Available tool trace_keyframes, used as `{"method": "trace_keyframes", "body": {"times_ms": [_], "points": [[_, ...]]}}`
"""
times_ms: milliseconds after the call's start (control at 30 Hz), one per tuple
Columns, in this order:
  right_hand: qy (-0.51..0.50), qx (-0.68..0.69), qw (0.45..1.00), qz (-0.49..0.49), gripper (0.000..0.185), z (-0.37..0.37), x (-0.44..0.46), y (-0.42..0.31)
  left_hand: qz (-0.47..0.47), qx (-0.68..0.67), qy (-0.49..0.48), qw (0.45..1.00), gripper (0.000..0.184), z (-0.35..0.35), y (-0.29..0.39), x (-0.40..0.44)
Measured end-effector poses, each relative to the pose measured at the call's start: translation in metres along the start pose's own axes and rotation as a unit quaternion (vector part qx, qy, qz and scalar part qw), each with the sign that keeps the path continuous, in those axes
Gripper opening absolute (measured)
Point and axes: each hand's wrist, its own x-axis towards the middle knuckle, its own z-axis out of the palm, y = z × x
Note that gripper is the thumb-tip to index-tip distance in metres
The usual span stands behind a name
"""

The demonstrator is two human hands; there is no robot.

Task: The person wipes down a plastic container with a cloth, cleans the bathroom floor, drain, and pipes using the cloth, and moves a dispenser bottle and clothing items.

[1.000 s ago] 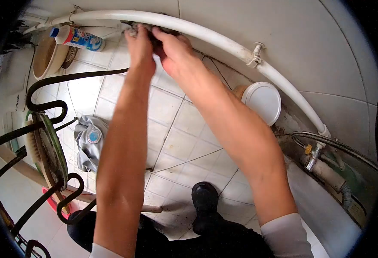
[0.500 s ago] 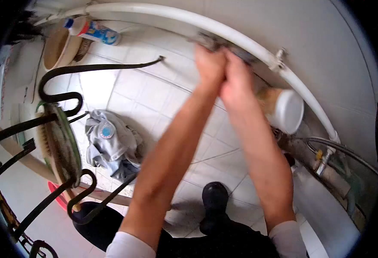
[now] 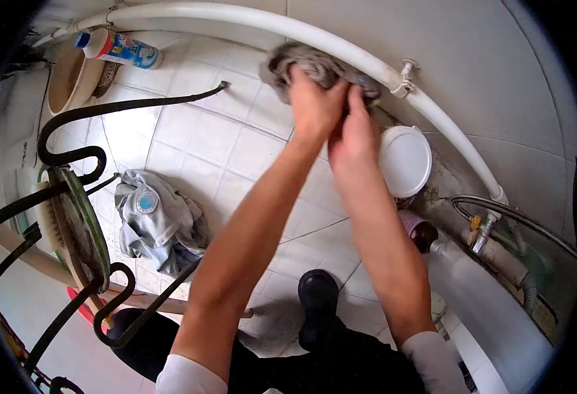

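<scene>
Close under the white pipe, at the wall's foot, a crumpled grey-brown cloth (image 3: pixel 305 60) is bunched up. My left hand (image 3: pixel 315 108) grips it from the near side, fingers sunk into its folds. Pressed against the left, my right hand (image 3: pixel 355 134) is closed on the cloth's right end; its fingertips are partly hidden. Just right of my right hand stands a tub with a white lid (image 3: pixel 405 161). On the tiled floor to the left lies a crumpled light grey garment (image 3: pixel 164 220) with a round blue badge.
A curved white pipe (image 3: pixel 328 39) runs along the wall. At the upper left, a bottle with a blue cap (image 3: pixel 128 50) lies by a beige basin (image 3: pixel 72 79). Black metal hooks (image 3: pixel 137 105) and a wooden brush (image 3: pixel 72 230) are at left. A braided hose (image 3: pixel 518 207) is at right.
Both hands remain together at the wall, and more of the cloth shows now, spread to the left of my left hand. The view has shifted slightly; the tub's lid is more visible.
</scene>
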Motion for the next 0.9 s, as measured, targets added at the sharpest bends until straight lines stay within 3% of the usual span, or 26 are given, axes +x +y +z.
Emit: {"method": "trace_keyframes", "body": {"times_ms": [67,100,200,233,267,333,367,400,433,533,600,667,833,900], "points": [[0.030,-0.035,0.999,-0.021,0.040,0.007,-0.025,-0.020,-0.063,-0.020,-0.055,0.996,0.063,0.000,0.013,-0.002],[0.027,-0.074,0.996,-0.041,0.038,0.014,-0.039,-0.026,-0.044,-0.026,-0.025,0.998,0.037,0.001,0.008,0.001],[-0.040,-0.126,0.984,-0.122,0.039,0.031,-0.063,-0.029,0.068,-0.080,0.019,0.994,0.025,-0.005,0.045,0.005],[-0.056,-0.103,0.987,-0.111,0.041,0.038,-0.070,-0.033,0.051,-0.094,0.002,0.994,0.022,-0.007,0.054,0.001],[-0.069,-0.104,0.986,-0.111,0.045,0.036,-0.070,-0.033,0.050,-0.067,0.005,0.996,0.028,-0.004,0.049,0.000],[-0.080,-0.203,0.971,-0.098,0.045,0.015,-0.066,-0.037,0.033,-0.057,-0.039,0.997,0.064,-0.002,0.033,0.002],[-0.078,-0.255,0.953,-0.141,0.047,0.002,-0.073,-0.035,0.008,-0.004,-0.034,0.999,0.066,0.000,0.026,0.003],[-0.078,-0.307,0.931,-0.182,0.050,-0.012,-0.088,-0.033,-0.018,0.049,-0.027,0.998,0.069,0.001,0.019,0.004],[-0.080,-0.358,0.903,-0.223,0.054,-0.022,-0.100,-0.036,-0.061,0.012,-0.022,0.998,0.069,0.005,0.007,0.009],[-0.101,-0.632,0.623,-0.449,0.080,-0.055,-0.120,-0.093,-0.108,-0.079,-0.040,0.990,0.067,0.006,-0.012,0.017],[-0.062,-0.725,0.514,-0.455,0.093,-0.055,-0.122,-0.114,-0.145,-0.135,-0.077,0.977,0.056,-0.008,0.012,0.012],[-0.058,-0.767,0.503,-0.393,0.098,-0.060,-0.119,-0.109,-0.162,-0.169,-0.068,0.970,0.037,-0.010,0.016,0.014],[-0.019,-0.816,0.484,-0.316,0.099,-0.064,-0.098,-0.100,-0.290,-0.264,-0.130,0.911,0.040,-0.035,0.032,0.013],[0.015,-0.814,0.483,-0.321,0.097,-0.069,-0.090,-0.101,-0.283,-0.258,-0.126,0.915,0.040,-0.043,0.043,0.005]]}}
